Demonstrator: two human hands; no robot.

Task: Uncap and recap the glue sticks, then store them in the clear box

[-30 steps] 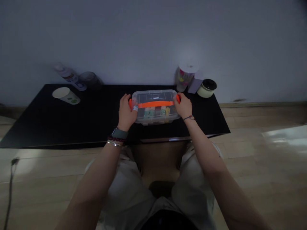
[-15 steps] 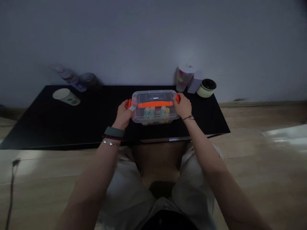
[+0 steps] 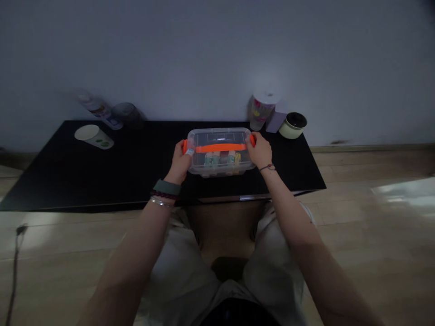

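Note:
A clear plastic storage box point(image 3: 220, 165) with an orange handle point(image 3: 220, 147) sits on the black table point(image 3: 142, 158) in front of me. Its lid is on, and several small green-and-white and yellow items point(image 3: 232, 157) show through it. My left hand point(image 3: 181, 160) grips the box's left end, its thumb on the lid beside an orange latch point(image 3: 185, 146). Around the right end, my right hand point(image 3: 260, 151) is closed at the other orange latch point(image 3: 252, 140). The fingertips of both hands are partly hidden behind the box ends.
A paper cup point(image 3: 95, 136) stands at the table's left, near a spray bottle point(image 3: 98, 108) and a dark round container point(image 3: 127, 115). Toward the back right are a patterned cup point(image 3: 261, 111), a pale box point(image 3: 276, 121) and a cream pot with a black lid point(image 3: 291, 129). A wall rises behind.
My left hand has shifted slightly right and its thumb has moved further onto the lid's edge by the left latch. My right hand and the box have hardly moved.

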